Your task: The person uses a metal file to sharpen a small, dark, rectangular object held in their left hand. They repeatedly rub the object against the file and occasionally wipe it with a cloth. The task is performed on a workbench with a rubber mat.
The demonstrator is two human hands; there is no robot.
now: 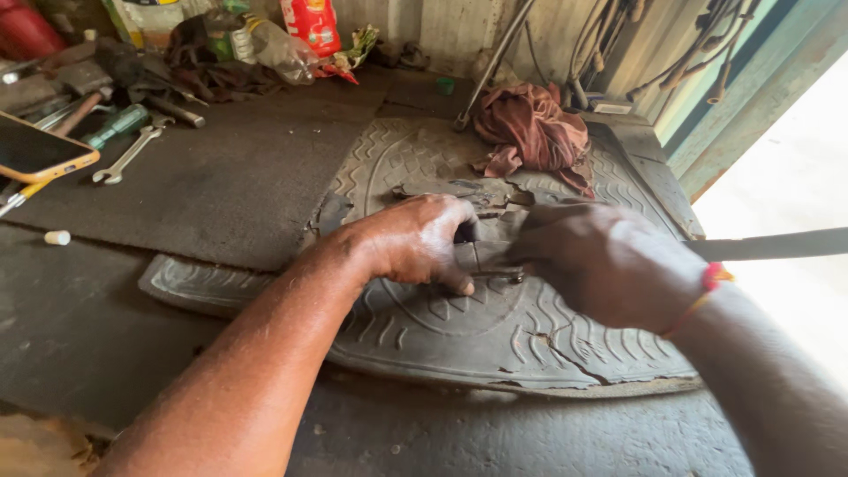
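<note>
My left hand [422, 240] and right hand [609, 265] both grip a small metal part [495, 274] on the rubber mat [495, 344], mid-frame. The work looks unfinished.

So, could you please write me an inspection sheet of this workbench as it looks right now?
Surface: dark, grimy bench under a worn, cracked patterned rubber mat.
Job's things: small metal part on the mat between both hands; its kind cannot be told.
Clutter: spanner, phone, reddish rag, plastic bottle, small white cap.
Grippers: left hand closed on the part; right hand closed beside it, red wrist band.
Cables: hoses or cords hanging at the back wall.
Surroundings: corrugated wall; bright opening at right.
</note>
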